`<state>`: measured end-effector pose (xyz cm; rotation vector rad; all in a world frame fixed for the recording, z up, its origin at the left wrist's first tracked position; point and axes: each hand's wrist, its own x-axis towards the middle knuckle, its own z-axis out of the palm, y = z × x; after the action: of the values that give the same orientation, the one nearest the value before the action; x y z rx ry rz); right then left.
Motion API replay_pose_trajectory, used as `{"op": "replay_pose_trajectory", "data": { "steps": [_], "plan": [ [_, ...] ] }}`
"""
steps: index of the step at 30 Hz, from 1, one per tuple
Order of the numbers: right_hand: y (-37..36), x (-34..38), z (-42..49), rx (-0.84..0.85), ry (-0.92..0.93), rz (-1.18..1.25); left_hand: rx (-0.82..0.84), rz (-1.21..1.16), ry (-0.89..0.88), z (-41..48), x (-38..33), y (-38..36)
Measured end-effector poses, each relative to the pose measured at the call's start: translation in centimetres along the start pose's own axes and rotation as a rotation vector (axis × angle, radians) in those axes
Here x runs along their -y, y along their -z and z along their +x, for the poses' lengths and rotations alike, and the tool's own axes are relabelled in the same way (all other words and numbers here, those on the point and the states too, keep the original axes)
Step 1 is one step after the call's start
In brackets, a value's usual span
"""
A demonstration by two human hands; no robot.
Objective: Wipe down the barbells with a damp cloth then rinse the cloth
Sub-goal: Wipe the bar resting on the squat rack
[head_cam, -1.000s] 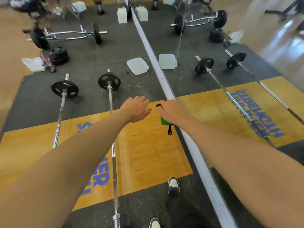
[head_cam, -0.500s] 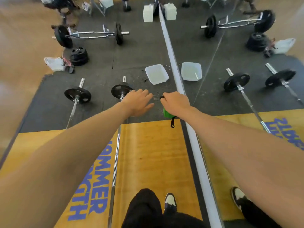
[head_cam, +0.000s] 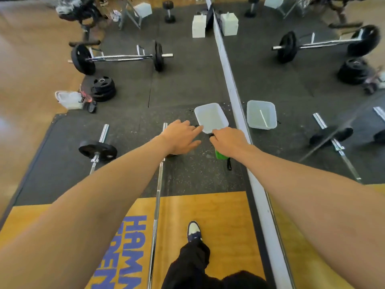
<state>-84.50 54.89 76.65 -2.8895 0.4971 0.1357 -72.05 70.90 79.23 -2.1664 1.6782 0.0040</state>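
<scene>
Hands apart: left hand (head_cam: 179,136) empty, fingers loose, above the barbell (head_cam: 158,184); right hand (head_cam: 229,142) gripping green cloth (head_cam: 220,154); tub (head_cam: 205,105) just ahead of both; wiping seemingly finished, rinse not yet done.

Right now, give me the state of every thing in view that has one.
left hand, open, fingers straight, holding nothing.
right hand, gripping the green cloth.
green cloth, bunched in the right hand, black loop hanging.
white tub, upright on the mat, uncovered; contents unclear.
near barbell, lying flat on the floor.
left barbell, lying flat, plate on.
trap bar, loaded at both ends.
loose plates, stacked flat.
</scene>
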Motion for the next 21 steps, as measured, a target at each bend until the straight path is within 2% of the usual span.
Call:
{"op": "replay_pose_trajectory", "data": {
  "steps": [9,17,21],
  "plan": [
    [1.6,-4.9,18.1,-0.044,-0.077,0.017,-0.021,-0.044,-0.046,16.2,14.2,0.0],
    [-1.3,-13.1,34.8,0.019,-0.113,0.062,-0.102,0.013,-0.111,32.3,24.4,-2.4],
    [-4.1,-18.7,44.0,0.045,-0.098,0.118,-0.118,-0.066,-0.072,41.2,27.6,-6.3]
  ]
}}
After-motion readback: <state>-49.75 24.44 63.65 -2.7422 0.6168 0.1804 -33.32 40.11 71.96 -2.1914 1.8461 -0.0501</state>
